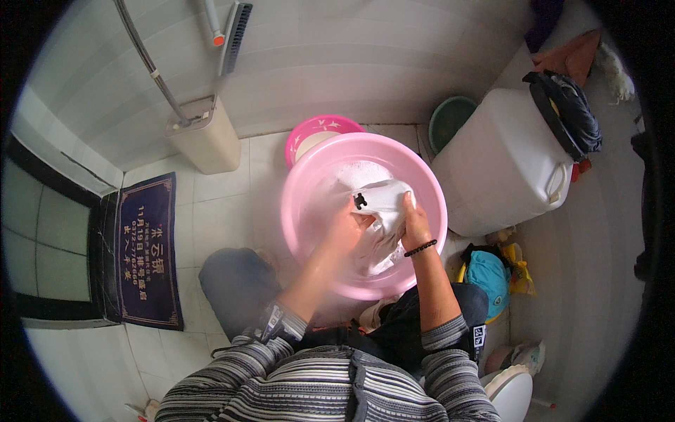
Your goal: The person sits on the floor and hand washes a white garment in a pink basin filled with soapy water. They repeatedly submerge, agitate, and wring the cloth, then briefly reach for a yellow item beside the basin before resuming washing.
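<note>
A white cloth garment [389, 198] with a small black figure on it is stretched between my hands over a large pink plastic basin [364, 293]. My left hand [352, 224] grips the cloth's left part beneath the black figure. With its thumb on top, my right hand [415, 219] clasps the right edge of the cloth; a dark bead bracelet [420, 248] circles that wrist. The lower part of the garment hangs down into the basin, where white suds [364, 171] show along the far side. My left fingertips are partly hidden by the cloth.
Behind the large basin sits a smaller bright pink basin [300, 134]. A big white plastic barrel [488, 163] and a green basin [448, 118] stand right. At left are a beige mop bucket [211, 142] with a mop handle and a dark doormat [147, 253] bearing writing. A blue bag [488, 279] lies lower right.
</note>
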A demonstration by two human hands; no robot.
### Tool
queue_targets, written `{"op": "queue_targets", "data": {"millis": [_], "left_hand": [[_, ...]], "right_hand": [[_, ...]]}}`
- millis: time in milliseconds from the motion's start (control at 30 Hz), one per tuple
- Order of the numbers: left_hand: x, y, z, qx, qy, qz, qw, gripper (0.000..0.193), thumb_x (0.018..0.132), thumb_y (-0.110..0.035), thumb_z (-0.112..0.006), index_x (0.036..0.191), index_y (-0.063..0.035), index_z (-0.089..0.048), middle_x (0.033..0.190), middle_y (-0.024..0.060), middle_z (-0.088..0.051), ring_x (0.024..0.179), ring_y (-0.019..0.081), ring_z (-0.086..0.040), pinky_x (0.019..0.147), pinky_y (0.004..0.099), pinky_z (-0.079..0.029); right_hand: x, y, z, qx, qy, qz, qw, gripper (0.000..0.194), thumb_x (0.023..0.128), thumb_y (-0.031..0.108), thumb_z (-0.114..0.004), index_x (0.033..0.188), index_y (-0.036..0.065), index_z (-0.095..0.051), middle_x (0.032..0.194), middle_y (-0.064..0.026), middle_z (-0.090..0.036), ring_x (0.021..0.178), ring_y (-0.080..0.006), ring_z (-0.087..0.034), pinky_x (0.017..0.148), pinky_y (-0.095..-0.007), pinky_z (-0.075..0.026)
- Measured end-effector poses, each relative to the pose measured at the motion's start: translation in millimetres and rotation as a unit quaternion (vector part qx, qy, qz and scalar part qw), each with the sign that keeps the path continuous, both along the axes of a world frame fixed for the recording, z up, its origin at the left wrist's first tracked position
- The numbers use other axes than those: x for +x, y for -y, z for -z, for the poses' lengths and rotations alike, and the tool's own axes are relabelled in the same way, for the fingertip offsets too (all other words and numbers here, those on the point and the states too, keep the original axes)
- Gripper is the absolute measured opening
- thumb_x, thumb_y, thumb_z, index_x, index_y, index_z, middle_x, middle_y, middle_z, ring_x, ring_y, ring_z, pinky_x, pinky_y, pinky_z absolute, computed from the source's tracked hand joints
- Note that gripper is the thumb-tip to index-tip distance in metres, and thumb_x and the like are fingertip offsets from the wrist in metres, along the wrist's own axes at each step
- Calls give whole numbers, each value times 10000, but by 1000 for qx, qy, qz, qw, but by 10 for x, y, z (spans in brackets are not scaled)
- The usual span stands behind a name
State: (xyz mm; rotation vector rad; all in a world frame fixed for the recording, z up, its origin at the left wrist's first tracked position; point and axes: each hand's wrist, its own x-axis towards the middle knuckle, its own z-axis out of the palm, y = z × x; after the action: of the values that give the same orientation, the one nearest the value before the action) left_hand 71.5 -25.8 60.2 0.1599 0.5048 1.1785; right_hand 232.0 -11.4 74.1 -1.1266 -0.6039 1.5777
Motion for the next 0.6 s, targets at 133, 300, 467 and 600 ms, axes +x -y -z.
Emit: {"op": "queue_targets", "data": {"millis": [133, 300, 467, 600], "left_hand": [[-11, -18, -25, -1, 72, -1, 997, 477, 967, -435, -509, 1267, -64, -523, 1241, 86, -577, 1176, 256, -536, 1041, 452, -398], [-24, 0, -86, -35, 117, 27, 992, 512, 924, -411, -591, 1292, -62, -518, 1266, 101, -579, 1185, 268, -550, 1048, 468, -408], [-115, 28, -198, -34, 95, 71, 992, 501, 865, -232, -689, 1303, -64, -512, 1241, 113, -590, 1138, 272, -584, 995, 463, -465], [-163, 38, -307, -52, 35, 27, 998, 482, 868, -132, -669, 1313, -71, -494, 1220, 110, -595, 1133, 270, -585, 981, 472, -476]], "right_hand": [[8, 35, -77, 51, -70, 21, 996, 420, 1003, 299, -494, 1285, -12, -504, 1220, -114, -594, 1110, -222, -576, 978, -365, -447], [9, 43, -181, 83, -157, -42, 983, 452, 1007, 362, -452, 1277, 6, -521, 1227, -106, -611, 1128, -219, -586, 997, -368, -445], [63, 26, -179, 37, -194, -53, 979, 457, 995, 398, -465, 1249, 30, -556, 1206, -108, -631, 1125, -217, -596, 1003, -382, -453], [53, 65, -165, -66, -188, -99, 975, 502, 973, 447, -495, 1250, 33, -557, 1201, -114, -632, 1099, -228, -613, 970, -413, -493]]}}
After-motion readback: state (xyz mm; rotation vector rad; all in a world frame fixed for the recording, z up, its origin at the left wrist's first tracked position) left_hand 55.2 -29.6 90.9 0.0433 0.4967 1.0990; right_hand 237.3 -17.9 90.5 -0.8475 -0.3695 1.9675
